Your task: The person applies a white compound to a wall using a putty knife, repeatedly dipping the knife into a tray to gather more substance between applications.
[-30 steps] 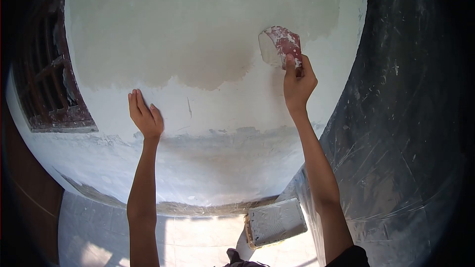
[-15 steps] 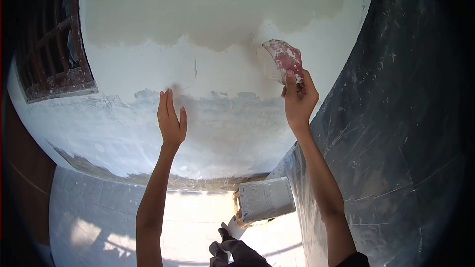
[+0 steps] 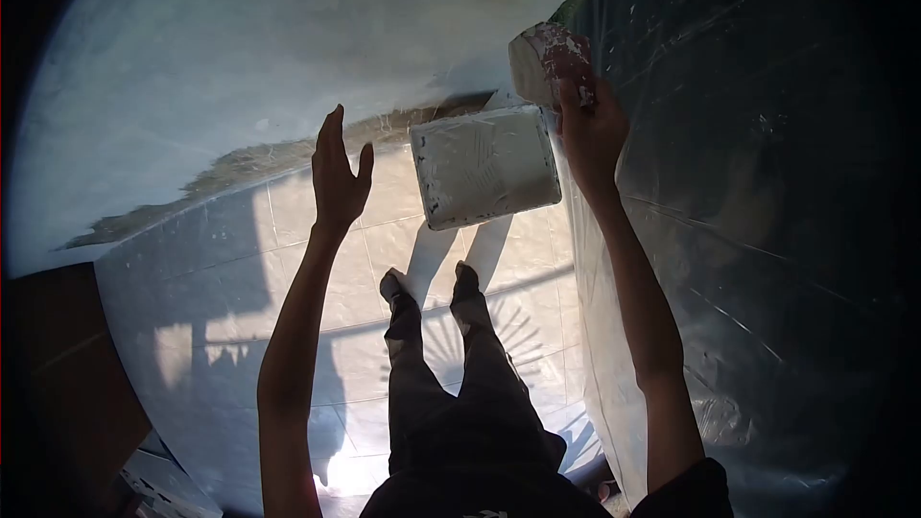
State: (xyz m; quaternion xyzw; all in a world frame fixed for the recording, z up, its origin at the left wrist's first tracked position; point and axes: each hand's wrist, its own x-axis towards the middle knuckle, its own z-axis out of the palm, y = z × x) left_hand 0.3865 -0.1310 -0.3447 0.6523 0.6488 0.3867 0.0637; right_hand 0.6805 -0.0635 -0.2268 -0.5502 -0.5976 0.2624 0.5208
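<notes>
My right hand (image 3: 593, 139) grips a putty scraper (image 3: 564, 58) with a red, putty-spattered face and a pale, rounded blade side. It is held up near the corner where the wall meets the dark plastic sheeting. Below and left of it sits a rectangular tray (image 3: 494, 217) whose top is coated with whitish putty (image 3: 487, 165), streaked with ridges. My left hand (image 3: 341, 182) is raised with its fingers stretched out and the thumb apart, holding nothing, left of the tray and in front of the wall's lower part.
The plastered wall (image 3: 249, 48) fills the upper left, with a rough, bare strip (image 3: 221, 165) along its foot. Dark plastic sheeting (image 3: 748, 230) hangs at the right. Pale covering (image 3: 345, 293) lies on the floor beneath my feet, and a brown panel (image 3: 53, 355) stands at the lower left.
The view has tipped down from the wall toward the floor and tray. The scraper, still in my right hand, is now close above the tray's right corner; my left hand remains open.
</notes>
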